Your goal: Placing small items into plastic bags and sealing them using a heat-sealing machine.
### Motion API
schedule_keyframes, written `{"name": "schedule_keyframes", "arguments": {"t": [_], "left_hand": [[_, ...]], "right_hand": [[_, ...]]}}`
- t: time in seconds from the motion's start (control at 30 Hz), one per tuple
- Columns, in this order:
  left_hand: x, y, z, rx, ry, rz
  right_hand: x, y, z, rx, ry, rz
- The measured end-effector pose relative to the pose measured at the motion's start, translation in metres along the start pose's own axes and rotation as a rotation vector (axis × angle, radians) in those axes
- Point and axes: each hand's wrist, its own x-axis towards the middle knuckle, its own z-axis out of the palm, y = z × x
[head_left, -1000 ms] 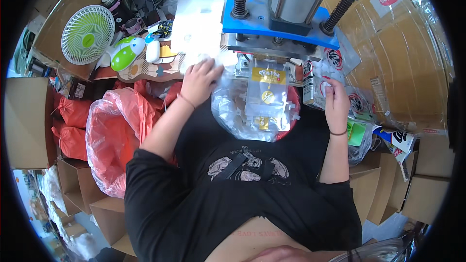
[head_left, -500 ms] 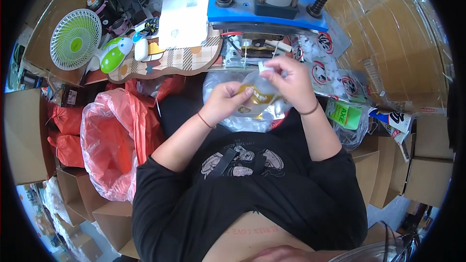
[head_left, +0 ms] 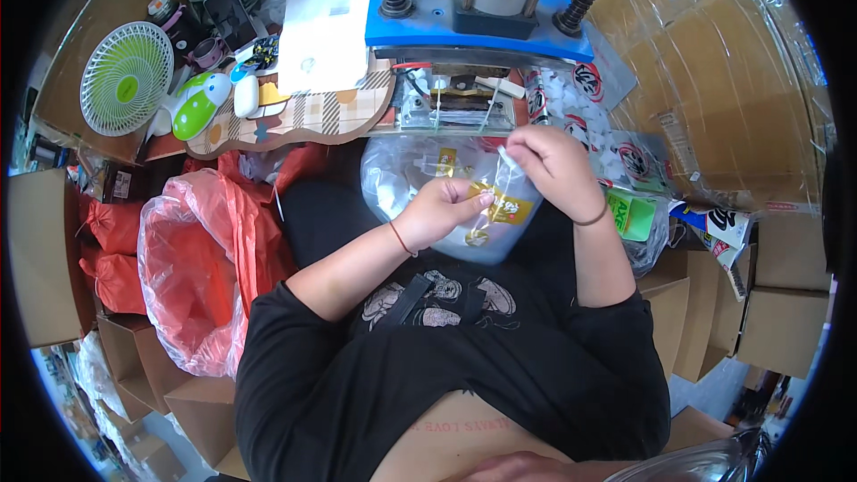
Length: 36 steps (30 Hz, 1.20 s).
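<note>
Left hand (head_left: 439,211) and right hand (head_left: 552,161), fingers pinched on opposite ends of a small clear packet (head_left: 500,201) with a yellow label, hold it taut over the lap-held clear bag (head_left: 402,180), below the blue press (head_left: 473,22).

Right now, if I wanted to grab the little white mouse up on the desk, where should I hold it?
Take the white mouse from above, with your palm over its rounded back and your fingers on its two long sides. It lies flat on the checked desk mat, and its humped top faces up. The green-and-white gadget sits close on its left, so coming straight down is probably easiest.
</note>
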Motion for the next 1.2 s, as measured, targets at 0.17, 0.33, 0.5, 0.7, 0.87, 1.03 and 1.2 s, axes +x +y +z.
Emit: {"name": "schedule_keyframes", "arguments": {"t": [0.17, 0.33, 0.5, 0.7, 0.87, 1.03, 1.2], "left_hand": [[-0.004, 0.009, 0.009, -0.359, -0.14, -0.029], [0.008, 0.015, -0.018, -0.398, -0.048, 0.021], [0.045, 0.039, -0.061, -0.446, 0.103, -0.001], [0.041, 0.044, -0.111, 0.119, 0.721, 0.102], [0.004, 0.023, -0.195, 1.542, 0.964, 0.453], [-0.034, 0.018, -0.145, 1.778, 0.573, 0.397], [-0.033, -0.013, -0.118, 0.111, 0.538, 0.282]], "right_hand": [[-0.008, 0.026, -0.001, 0.129, -0.154, -0.058], [-0.022, 0.076, -0.019, -0.695, 0.033, 0.509], [-0.035, 0.12, 0.003, -0.548, -0.005, 0.474], [-0.047, 0.133, 0.007, -0.361, 0.266, 0.285], [-0.045, 0.116, -0.002, -0.429, 0.362, 0.18], [-0.043, 0.066, 0.001, -0.262, 0.349, 0.303], [-0.015, 0.013, 0.033, -0.019, 0.131, 0.032]]}}
